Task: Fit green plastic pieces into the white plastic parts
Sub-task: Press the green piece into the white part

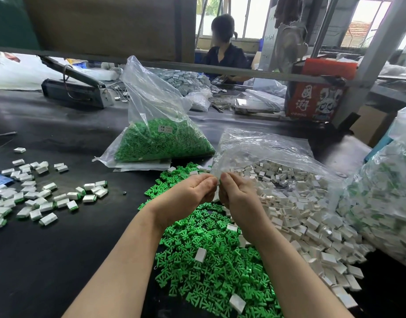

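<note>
Nearest you, at the near edge of the black tabletop (60,260), your forearms reach out over the loose heap of green plastic pieces (211,255), with a few stray white housings lying on it. Your left hand (186,196) and right hand (237,198) meet just above that heap, fingertips together and curled in, pinching something small between them. It looks like a mating step: one green piece going into one white part (a sliver of green shows at the right thumb tip, but the part itself is mostly hidden by your fingers, so which hand holds which I cannot tell).

By my reading, the next move calls for a squared-up push until the piece seats, then a toss to the finished lot.

That lot, the assembled white-and-green parts (37,198), lies scattered toward the left edge. The heap of white plastic parts (300,203) spills from its clear bag just right of your hands. Farther back, mid-table, stands the bag of green pieces (160,141), and beyond it another person (225,53) works at the far edge.
</note>
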Demonstrator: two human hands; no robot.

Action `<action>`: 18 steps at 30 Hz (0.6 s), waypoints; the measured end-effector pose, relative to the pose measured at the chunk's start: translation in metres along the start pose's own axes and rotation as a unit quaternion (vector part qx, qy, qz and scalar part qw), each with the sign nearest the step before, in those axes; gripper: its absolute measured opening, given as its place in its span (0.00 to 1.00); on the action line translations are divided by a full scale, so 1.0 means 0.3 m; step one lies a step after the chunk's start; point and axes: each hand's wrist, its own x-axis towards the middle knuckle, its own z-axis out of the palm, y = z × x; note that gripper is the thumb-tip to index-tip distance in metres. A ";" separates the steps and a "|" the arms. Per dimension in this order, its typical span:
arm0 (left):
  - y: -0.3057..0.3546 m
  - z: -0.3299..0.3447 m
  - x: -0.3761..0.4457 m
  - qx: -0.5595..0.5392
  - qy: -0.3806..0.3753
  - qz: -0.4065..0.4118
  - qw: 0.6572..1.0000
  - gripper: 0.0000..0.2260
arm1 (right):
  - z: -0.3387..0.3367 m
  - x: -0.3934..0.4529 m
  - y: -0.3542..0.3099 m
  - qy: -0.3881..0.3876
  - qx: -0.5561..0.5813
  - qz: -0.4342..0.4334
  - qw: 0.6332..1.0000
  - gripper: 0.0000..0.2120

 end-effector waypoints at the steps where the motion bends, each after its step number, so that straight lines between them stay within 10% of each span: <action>1: -0.005 -0.001 0.003 0.004 -0.003 -0.003 1.000 0.10 | -0.001 0.000 0.001 -0.002 -0.008 -0.002 1.000 0.18; 18: -0.022 -0.010 0.004 -0.034 -0.001 -0.009 0.999 0.18 | -0.013 -0.003 0.019 -0.036 -0.132 -0.108 0.985 0.15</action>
